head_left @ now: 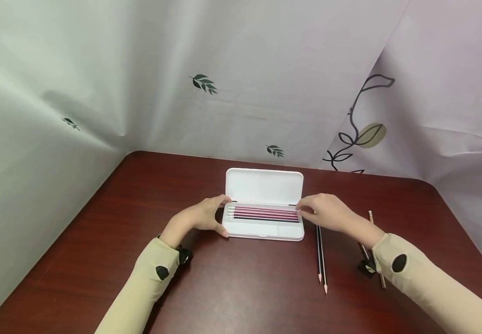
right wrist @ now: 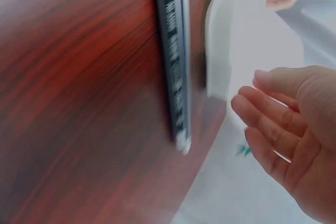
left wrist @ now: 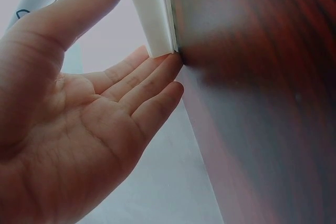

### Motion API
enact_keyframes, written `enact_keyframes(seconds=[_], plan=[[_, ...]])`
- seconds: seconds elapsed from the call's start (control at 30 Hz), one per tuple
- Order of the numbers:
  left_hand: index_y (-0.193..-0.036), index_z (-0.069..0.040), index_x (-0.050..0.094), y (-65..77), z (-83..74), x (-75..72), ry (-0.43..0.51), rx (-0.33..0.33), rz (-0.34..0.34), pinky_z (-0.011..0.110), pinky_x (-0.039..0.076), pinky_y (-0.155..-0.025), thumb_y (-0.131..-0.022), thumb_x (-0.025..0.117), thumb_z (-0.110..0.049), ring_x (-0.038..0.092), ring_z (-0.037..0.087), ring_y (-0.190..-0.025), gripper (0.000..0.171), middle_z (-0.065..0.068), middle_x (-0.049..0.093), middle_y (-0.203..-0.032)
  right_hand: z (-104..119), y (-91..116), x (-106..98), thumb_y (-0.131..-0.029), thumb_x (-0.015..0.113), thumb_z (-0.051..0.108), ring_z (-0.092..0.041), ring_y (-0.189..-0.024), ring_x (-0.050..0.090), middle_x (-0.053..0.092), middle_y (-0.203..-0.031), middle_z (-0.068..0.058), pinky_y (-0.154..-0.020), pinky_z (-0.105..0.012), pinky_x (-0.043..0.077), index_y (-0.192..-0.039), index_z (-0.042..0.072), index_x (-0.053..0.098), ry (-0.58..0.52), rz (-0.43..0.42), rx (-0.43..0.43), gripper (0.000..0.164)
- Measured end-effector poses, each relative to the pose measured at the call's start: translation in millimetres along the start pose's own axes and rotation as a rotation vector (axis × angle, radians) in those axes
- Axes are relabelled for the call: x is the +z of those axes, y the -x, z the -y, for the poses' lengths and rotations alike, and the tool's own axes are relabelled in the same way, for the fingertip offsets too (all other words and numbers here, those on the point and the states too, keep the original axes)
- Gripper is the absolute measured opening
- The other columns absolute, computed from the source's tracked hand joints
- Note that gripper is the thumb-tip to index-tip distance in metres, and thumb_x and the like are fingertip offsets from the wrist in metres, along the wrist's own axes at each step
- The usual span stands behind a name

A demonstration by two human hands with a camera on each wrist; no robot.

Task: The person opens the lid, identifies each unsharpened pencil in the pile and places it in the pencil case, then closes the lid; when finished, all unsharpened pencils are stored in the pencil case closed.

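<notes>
A white pencil case (head_left: pixel 247 229) lies with its lid (head_left: pixel 264 186) raised at the back. Inside, a row of several red-striped pencils (head_left: pixel 262 212) has a dark pencil (head_left: pixel 266 219) along its front. My left hand (head_left: pixel 199 215) spans the case's left end, thumb at the front corner and fingers near the hinge. In the left wrist view, the fingertips touch the white edge. Over the case's right end, my right hand (head_left: pixel 326 212) has its fingertips by the pencil ends. The right wrist view shows those fingers lightly bent, with no pencil visible between them.
Two black striped pencils (head_left: pixel 321 264) lie right of the case, points toward me. Beneath my right wrist are further pencils (head_left: pixel 382 281), partly hidden by the sleeve (head_left: pixel 428 273). The dark red table (head_left: pixel 241 287) ends at a patterned white curtain (head_left: pixel 241 116).
</notes>
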State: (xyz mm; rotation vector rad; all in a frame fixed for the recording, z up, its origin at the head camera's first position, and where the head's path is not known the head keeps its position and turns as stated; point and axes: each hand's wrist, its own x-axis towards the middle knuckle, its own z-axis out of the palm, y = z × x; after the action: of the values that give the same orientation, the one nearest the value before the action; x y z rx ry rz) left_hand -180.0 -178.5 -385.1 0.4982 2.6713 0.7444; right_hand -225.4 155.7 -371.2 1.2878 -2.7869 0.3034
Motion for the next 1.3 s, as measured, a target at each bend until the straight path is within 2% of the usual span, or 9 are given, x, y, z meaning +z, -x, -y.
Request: enact_keyframes(seconds=[0.37,0.47,0.7,0.87,1.03,1.13,1.3], plan=[[-0.130,0.001,0.040,1.4,-0.6,0.5,0.014,0.007,0.002,0.043,0.036,-0.103,-0.062,0.087,-0.025,0.048,0.029,-0.124,0.087,0.019,0.052,-0.131,-31,56,-14,-0.082,0.070,0.017,-0.015,-0.079,0.066,0.070,-0.086,0.007,-0.066,-0.039,0.052,-0.092,0.016,0.071,-0.004,-0.046,0.112,0.010],[-0.130,0.001,0.039,2.0,-0.3,0.9,0.013,0.009,0.002,0.043,0.036,-0.103,-0.062,0.087,-0.025,0.047,0.029,-0.124,0.087,0.019,0.051,-0.131,-37,73,-20,-0.081,0.071,0.016,-0.015,-0.078,0.066,0.070,-0.086,0.007,-0.064,-0.038,0.051,-0.093,0.016,0.071,-0.010,-0.059,0.143,0.012],[-0.130,0.000,0.040,4.3,2.0,0.4,0.012,0.001,-0.007,0.044,0.036,-0.103,-0.062,0.088,-0.026,0.048,0.030,-0.124,0.088,0.019,0.051,-0.132,-50,107,-28,-0.080,0.072,0.016,0.001,-0.066,0.055,0.066,-0.080,0.014,-0.056,-0.025,0.044,-0.094,0.018,0.070,-0.063,-0.060,0.239,0.014],[-0.130,0.001,0.040,4.9,1.6,0.4,0.014,0.010,-0.009,0.045,0.036,-0.103,-0.062,0.087,-0.026,0.048,0.030,-0.123,0.087,0.020,0.051,-0.131,-59,131,-23,-0.077,0.075,0.013,0.005,-0.066,0.056,0.063,-0.074,0.016,-0.054,-0.024,0.044,-0.092,0.013,0.068,-0.100,-0.103,0.258,0.016],[-0.128,0.000,0.041,3.7,0.5,0.1,0.009,0.019,-0.011,0.044,0.036,-0.103,-0.062,0.087,-0.027,0.048,0.030,-0.124,0.086,0.020,0.051,-0.131,-64,148,-18,-0.074,0.077,0.014,0.008,-0.062,0.055,0.060,-0.070,0.018,-0.054,-0.021,0.044,-0.088,0.013,0.067,-0.150,-0.154,0.329,0.018],[-0.128,0.000,0.041,3.1,-1.0,-0.3,0.011,0.022,-0.009,0.045,0.036,-0.104,-0.062,0.087,-0.027,0.047,0.031,-0.125,0.085,0.020,0.051,-0.132,-65,154,-17,-0.074,0.078,0.019,0.007,-0.061,0.054,0.060,-0.069,0.015,-0.055,-0.021,0.045,-0.085,0.012,0.065,-0.176,-0.135,0.395,0.018],[-0.128,0.000,0.041,2.0,-3.6,-0.2,0.007,0.024,-0.004,0.045,0.036,-0.103,-0.062,0.087,-0.027,0.047,0.031,-0.124,0.086,0.020,0.051,-0.131,-62,158,-17,-0.078,0.074,0.034,0.003,-0.062,0.054,0.061,-0.070,0.009,-0.056,-0.021,0.043,-0.087,0.011,0.064,-0.267,-0.010,0.549,0.026]])
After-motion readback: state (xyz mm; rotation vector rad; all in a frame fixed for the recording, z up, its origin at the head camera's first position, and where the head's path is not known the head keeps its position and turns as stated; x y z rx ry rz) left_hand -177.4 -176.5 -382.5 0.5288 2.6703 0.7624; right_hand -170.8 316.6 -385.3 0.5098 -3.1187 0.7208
